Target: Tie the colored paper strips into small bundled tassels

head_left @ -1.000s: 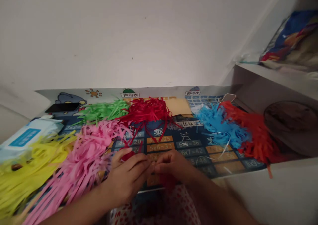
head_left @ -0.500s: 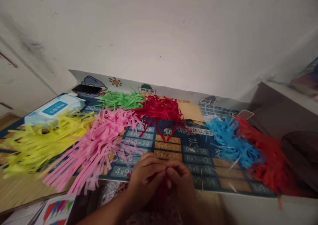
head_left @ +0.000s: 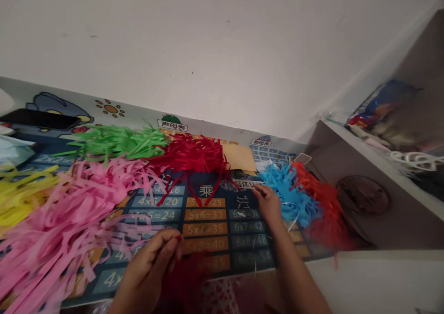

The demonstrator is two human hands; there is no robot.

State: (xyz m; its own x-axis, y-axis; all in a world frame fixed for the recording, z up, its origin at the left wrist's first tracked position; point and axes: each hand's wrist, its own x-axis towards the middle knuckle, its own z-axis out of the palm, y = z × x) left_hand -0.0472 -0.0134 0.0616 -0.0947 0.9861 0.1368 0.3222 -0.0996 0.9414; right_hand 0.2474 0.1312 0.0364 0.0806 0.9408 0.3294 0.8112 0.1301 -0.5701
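My left hand (head_left: 151,265) is closed at the front edge of the table, pinching the top of a dark red paper fringe (head_left: 187,277) that hangs blurred beside it. Out over the printed mat (head_left: 204,228), my right hand (head_left: 269,205) has its fingers drawn together; whatever they hold, if anything, is too small to make out. Just right of that hand lies a bundle of blue paper fringe (head_left: 298,198), with a thin white string (head_left: 294,222) near it. Farther back, a bright red fringe bundle (head_left: 197,154) rests on the mat.
Pink fringe (head_left: 86,198), yellow fringe (head_left: 17,193) and green fringe (head_left: 121,140) lie to the left. Orange-red fringe (head_left: 326,203) sits against a box (head_left: 374,189) on the right. A phone (head_left: 40,119) lies at the back left; tan paper (head_left: 239,157) is behind.
My hands have parted: the right went forward and right toward the blue fringe, while the left stayed near the front edge with the red fringe. The view has turned right.
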